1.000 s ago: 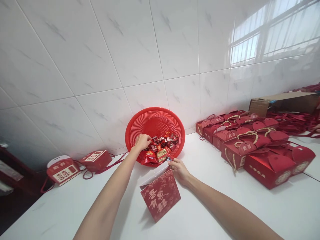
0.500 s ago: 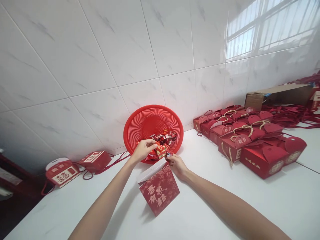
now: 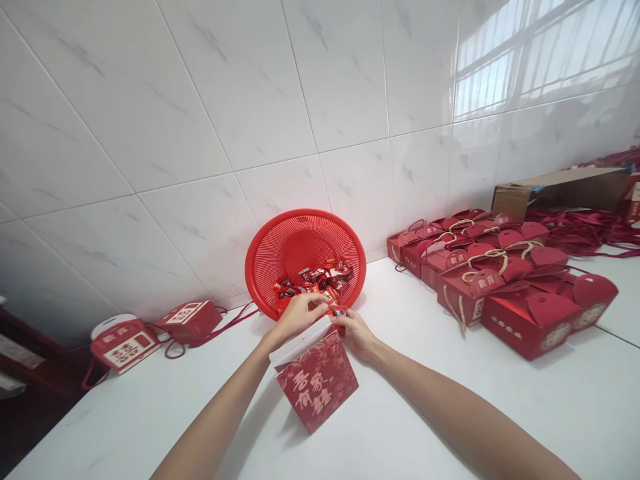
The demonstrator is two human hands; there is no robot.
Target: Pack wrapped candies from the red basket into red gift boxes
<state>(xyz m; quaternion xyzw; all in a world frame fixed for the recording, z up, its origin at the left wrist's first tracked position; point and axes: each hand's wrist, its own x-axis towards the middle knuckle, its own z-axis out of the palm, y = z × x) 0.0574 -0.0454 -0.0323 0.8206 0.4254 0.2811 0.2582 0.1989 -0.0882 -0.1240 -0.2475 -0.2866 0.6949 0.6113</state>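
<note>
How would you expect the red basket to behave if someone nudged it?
The red basket looks like thin molded plastic, so it is probably light and fairly stiff. Sitting tilted on the smooth-looking table, it may slide or tip. The wrapped packets lie loose near its lower rim and could spill.

Basket (image 3: 300, 243): bright red, as I see it
Wrapped sweets (image 3: 327, 272): mixed reds and dark maroon, some gold and white
Open box (image 3: 320, 383): deep red, blotchy lighter patterning, pale pink characters, white inside
Front right-hand box (image 3: 525, 327): glossy red, gold characters
Rope handles (image 3: 463, 317): cream
Wall tiles (image 3: 200, 120): white, grey-streaked
Tabletop (image 3: 390, 447): white
</note>
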